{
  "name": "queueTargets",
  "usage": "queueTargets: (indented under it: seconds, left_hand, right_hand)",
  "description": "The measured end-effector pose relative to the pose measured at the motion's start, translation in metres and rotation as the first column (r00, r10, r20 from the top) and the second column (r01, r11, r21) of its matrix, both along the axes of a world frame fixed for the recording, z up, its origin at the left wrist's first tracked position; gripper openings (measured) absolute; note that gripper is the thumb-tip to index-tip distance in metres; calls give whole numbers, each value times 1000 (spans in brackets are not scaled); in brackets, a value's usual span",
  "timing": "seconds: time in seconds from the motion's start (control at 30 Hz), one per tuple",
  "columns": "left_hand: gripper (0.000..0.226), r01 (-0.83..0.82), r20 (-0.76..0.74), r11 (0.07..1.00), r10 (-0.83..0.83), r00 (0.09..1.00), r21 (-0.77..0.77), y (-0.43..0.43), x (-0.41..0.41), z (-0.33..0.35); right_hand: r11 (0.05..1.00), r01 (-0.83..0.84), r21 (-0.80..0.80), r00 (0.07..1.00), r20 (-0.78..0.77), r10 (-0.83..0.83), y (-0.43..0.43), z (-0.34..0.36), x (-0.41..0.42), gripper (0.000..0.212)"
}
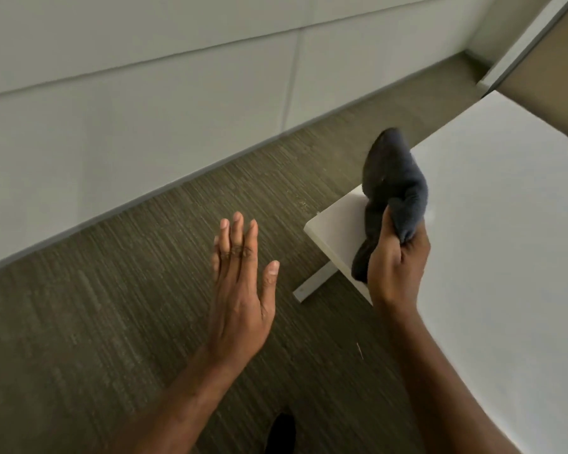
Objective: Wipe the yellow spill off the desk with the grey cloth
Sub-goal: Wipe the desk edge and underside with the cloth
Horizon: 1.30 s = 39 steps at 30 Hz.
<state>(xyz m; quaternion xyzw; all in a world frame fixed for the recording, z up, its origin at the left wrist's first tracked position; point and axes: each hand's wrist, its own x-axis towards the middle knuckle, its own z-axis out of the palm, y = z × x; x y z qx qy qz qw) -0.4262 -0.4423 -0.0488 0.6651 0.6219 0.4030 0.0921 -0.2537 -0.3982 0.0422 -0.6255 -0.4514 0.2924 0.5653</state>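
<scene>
My right hand [394,263] grips a bunched dark grey cloth [394,178] and holds it up over the left corner of the white desk [505,257]. The cloth sticks up above my fist, and a fold of it hangs down past my palm. My left hand [240,290] is flat and empty, fingers straight and close together, out over the carpet to the left of the desk. No yellow spill shows on the part of the desk that I see.
Grey-brown carpet [128,322] covers the floor left of the desk. A pale panelled wall [145,93] runs along the back. A white desk leg foot [312,285] juts out under the corner. A partition [545,60] stands at the far right.
</scene>
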Motion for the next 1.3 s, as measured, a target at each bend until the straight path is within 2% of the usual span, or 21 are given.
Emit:
queueTargets:
  seconds: [0.07, 0.23, 0.3, 0.37, 0.43, 0.67, 0.93, 1.13, 1.23, 1.3]
  left_hand:
    - [61, -15, -27, 1000, 15, 1000, -4, 6, 3, -1]
    - [62, -38, -66, 997, 33, 997, -61, 13, 5, -11]
    - [61, -33, -76, 997, 28, 997, -76, 15, 4, -17]
    - [60, -21, -58, 997, 17, 998, -75, 20, 2, -23]
    - [58, -4, -38, 997, 1, 999, -73, 25, 0, -28]
    - [58, 70, -24, 996, -71, 997, -57, 58, -8, -41]
    - [63, 225, 74, 970, -219, 973, -94, 102, -10, -52]
    - [64, 314, 143, 947, -302, 942, -71, 130, -24, -66]
    - [63, 332, 187, 940, -313, 931, -75, 143, -30, -71]
    - [63, 336, 208, 939, -314, 926, -80, 149, -33, -74]
  right_hand:
    - [999, -6, -47, 1000, -21, 5, 7, -2, 1, 20]
    - [989, 3, -147, 972, -231, -37, 20, 1, 5, 13]
    - [987, 11, -160, 952, -301, -60, 25, 1, 7, 18]
    - [986, 24, -167, 941, -328, -79, 28, -1, 9, 23]
    - [983, 31, -184, 941, -325, -91, 30, -2, 9, 13]
    - [972, 124, -202, 963, -213, -167, 38, -8, 7, 19]
    - [934, 307, -180, 943, -75, -324, 45, -18, -6, 19]
    - [931, 339, -134, 938, -33, -346, 53, -25, -19, 12]
    - [947, 294, -129, 956, 36, -292, 57, -29, -25, 23]
    - [951, 280, -132, 958, 100, -268, 58, -33, -27, 48]
